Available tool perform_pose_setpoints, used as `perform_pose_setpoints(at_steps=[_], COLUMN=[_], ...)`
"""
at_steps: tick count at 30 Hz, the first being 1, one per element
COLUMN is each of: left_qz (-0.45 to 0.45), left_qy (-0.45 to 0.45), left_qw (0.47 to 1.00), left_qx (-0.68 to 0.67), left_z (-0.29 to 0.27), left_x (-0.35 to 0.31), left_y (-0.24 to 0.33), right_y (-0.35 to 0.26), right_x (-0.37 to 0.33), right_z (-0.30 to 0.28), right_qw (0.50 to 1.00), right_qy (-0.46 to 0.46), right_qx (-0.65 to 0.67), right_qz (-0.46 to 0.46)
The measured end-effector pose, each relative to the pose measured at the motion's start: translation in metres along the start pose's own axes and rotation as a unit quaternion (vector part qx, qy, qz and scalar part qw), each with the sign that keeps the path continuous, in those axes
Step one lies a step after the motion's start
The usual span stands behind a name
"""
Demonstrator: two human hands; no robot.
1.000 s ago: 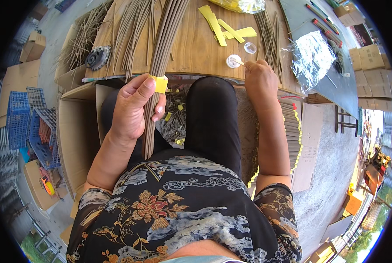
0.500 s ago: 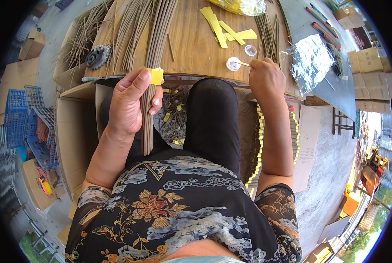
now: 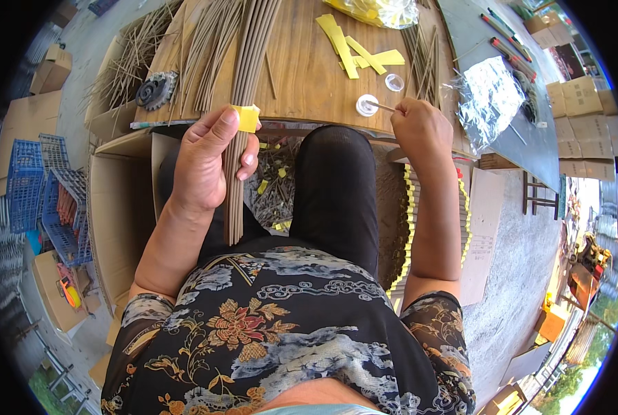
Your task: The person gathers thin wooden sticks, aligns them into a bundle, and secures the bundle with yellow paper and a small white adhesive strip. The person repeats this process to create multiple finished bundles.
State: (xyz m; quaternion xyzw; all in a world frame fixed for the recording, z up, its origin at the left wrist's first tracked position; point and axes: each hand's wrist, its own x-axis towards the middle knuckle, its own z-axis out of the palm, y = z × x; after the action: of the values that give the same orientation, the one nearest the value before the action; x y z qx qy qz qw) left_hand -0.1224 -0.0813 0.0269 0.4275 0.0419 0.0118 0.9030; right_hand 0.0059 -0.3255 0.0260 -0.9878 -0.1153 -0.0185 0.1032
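Observation:
A bundle of long brown incense sticks [image 3: 234,197] is gripped in my left hand [image 3: 204,160], its far end running up over the table. A yellow paper strip [image 3: 246,119] lies across the bundle, pinned near my left thumb. Between the closed fingers of my right hand [image 3: 423,130] is a thin wooden stick [image 3: 383,106]. Its tip dips into a small round tub of white paste [image 3: 366,105] at the table's near edge. Just beyond the tub sits a clear round lid [image 3: 394,81].
Cut yellow paper strips [image 3: 338,43] and a clear bag [image 3: 381,10] lie on the wooden table [image 3: 302,83]. Loose sticks [image 3: 208,52] spread at left beside a dark toothed wheel [image 3: 155,90]. Crumpled foil [image 3: 492,104] is at right. Yellow-banded bundles [image 3: 409,228] stand beside my right leg.
The wooden stick's tip has moved down into the paste tub, and its angle has shifted slightly. My left hand with the bundle and yellow strip stays nearly still.

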Motion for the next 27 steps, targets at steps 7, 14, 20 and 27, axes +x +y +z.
perform_pose_setpoints(at_steps=[7,14,20,27], left_qz=[0.008,-0.01,-0.023,-0.035], left_qy=[-0.031,-0.089,-0.069,-0.124], left_qw=[0.999,0.992,0.992,0.985], left_qx=[-0.04,-0.085,-0.099,-0.116], left_z=[-0.003,0.009,0.019,0.015], left_x=[0.0,-0.006,-0.022,-0.031], left_y=[0.003,0.007,0.017,0.014], right_y=[0.032,-0.033,-0.068,-0.087], right_x=[-0.013,-0.069,-0.079,-0.085], right_z=[0.004,-0.019,-0.018,-0.019], right_qw=[0.961,0.682,0.643,0.583], right_qy=[-0.009,-0.139,-0.213,-0.284], right_qx=[0.271,0.717,0.736,0.76], right_qz=[0.055,0.042,-0.023,-0.04])
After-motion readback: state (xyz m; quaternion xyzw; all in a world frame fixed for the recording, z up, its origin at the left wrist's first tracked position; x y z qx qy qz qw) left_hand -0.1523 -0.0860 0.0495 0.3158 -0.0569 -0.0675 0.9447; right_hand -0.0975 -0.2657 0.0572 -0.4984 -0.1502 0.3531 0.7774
